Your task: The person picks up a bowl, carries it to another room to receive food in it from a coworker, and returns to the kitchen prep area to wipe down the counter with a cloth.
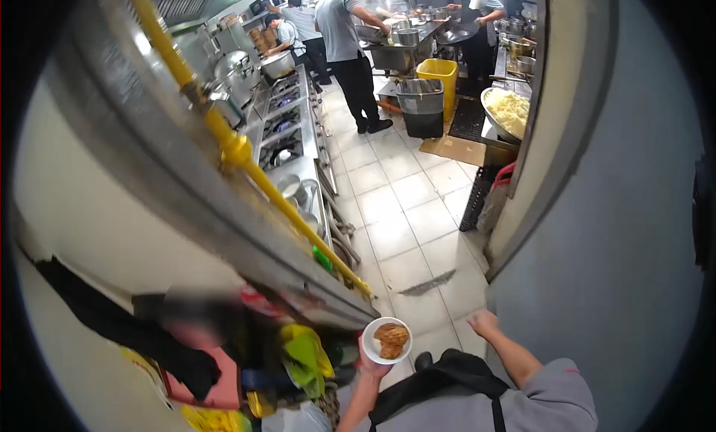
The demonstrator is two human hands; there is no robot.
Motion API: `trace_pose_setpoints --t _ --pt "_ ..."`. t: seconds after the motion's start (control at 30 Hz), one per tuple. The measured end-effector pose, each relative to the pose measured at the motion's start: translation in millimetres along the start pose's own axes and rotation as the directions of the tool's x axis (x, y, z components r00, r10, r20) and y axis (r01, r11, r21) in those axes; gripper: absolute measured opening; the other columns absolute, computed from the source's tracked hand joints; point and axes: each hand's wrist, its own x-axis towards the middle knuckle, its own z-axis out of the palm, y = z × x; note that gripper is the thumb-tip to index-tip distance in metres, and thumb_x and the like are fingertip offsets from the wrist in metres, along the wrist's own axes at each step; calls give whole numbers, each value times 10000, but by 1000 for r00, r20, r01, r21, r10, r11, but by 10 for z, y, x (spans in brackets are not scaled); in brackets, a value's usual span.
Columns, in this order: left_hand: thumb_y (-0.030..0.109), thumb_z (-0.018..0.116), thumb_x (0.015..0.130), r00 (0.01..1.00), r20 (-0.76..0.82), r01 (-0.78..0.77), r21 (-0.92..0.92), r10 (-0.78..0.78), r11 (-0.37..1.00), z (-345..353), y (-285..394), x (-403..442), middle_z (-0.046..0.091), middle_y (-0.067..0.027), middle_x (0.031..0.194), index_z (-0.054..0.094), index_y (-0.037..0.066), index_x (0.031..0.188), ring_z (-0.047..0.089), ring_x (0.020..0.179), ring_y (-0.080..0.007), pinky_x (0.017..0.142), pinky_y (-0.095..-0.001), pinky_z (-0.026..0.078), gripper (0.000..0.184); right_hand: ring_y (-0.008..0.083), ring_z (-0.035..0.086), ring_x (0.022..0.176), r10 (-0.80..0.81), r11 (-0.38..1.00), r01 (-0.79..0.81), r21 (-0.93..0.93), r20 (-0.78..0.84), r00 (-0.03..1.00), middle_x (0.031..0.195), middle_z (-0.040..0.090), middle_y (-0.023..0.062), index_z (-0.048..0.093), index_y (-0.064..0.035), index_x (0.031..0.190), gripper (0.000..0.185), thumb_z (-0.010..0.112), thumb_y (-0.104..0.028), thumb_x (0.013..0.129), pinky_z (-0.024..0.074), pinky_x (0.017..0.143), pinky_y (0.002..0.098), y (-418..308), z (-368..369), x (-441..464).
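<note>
Bowl (386, 341), white, round, brown food (391, 339) inside, left-hand grip (372, 363)

Grey short-sleeved shirt (561, 395), black apron (440, 387), pink mark on sleeve

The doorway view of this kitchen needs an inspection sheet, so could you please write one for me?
surface: light tiled floor; dark mark beyond the hands
job's things: white bowl holding brown food
clutter: yellow-green bag and other items heaped at the left
hands: left hand grips the bowl; right hand is away from it, with nothing seen in it
cables: nothing seen; yellow pipe runs along the left door frame
surroundings: stove at left; grey bin, yellow bin and several people farther in
</note>
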Motion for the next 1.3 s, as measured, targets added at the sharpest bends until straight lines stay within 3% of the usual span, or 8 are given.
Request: trace_pose_setpoints --t 0.13,0.3,0.47,0.63,0.7,0.9,1.1,1.3 --pt "535 327 820 993 102 53 46 -58 998 721 320 782 394 -270 1271 401 22 1255 407 1153 -412 968 -511 333 677 358 600 827 434 900 -435 -15 -11 901 871 632 168 674 -67 829 415 477 -430 790 474 736 445 458 -106 17" --pt "520 324 834 994 107 9 7 -9 1000 987 727 1981 374 -276 1283 392 23 1263 412 1149 -415 952 -523 356 660 348 600 844 434 901 -434 18 15 901 832 629 165 661 -61 747 215 540 -236 716 483 711 438 624 -255 895" --pt "575 338 822 908 402 -52 -175 120 983 1543 1159 2936 288 -263 1342 332 64 1314 390 1145 -464 856 -583 418 710 367 589 801 195 978 -179 103 -176 965 819 608 204 648 -29 718 117 574 -115 690 478 705 450 18 -801 2845" --pt "561 367 822 949 228 -167 -228 220 959 1925 1736 3730 294 -242 1348 337 100 1319 382 1149 -467 847 -597 416 679 408 563 798 19 984 13 178 -175 984 800 585 244 609 -8 807 175 552 -158 735 451 722 461 -1123 -1509 4995" --pt "563 376 819 942 170 -244 -246 290 938 2040 1993 4035 299 -235 1347 345 102 1316 400 1132 -467 849 -595 416 679 365 562 830 -268 887 399 231 -447 854 836 587 220 622 -34 831 193 594 -195 728 444 759 437 -1477 -1356 5913" --pt "558 396 809 916 44 -375 -262 400 889 2149 2797 5183 322 -234 1335 387 98 1289 406 1125 -472 832 -584 425 665 320 585 736 -333 866 422 267 -321 887 721 604 164 635 -48 697 258 532 -259 804 458 670 399 -3240 -2687 7673" --pt "564 404 795 918 45 -362 -308 393 880 2326 3905 6494 390 -234 1283 391 92 1286 408 1121 -475 834 -619 400 681 385 570 736 -270 914 391 110 -554 787 732 595 186 571 -50 692 469 331 -392 906 436 655 484 -3974 -3659 9280" --pt "554 410 805 886 21 -445 -242 463 862 2903 4874 7705 406 -258 1262 398 57 1272 436 1128 -406 949 -549 350 683 389 498 896 -465 785 619 17 -644 607 970 476 180 427 -83 1027 251 530 -107 799 418 752 457 -4677 -4691 11036"
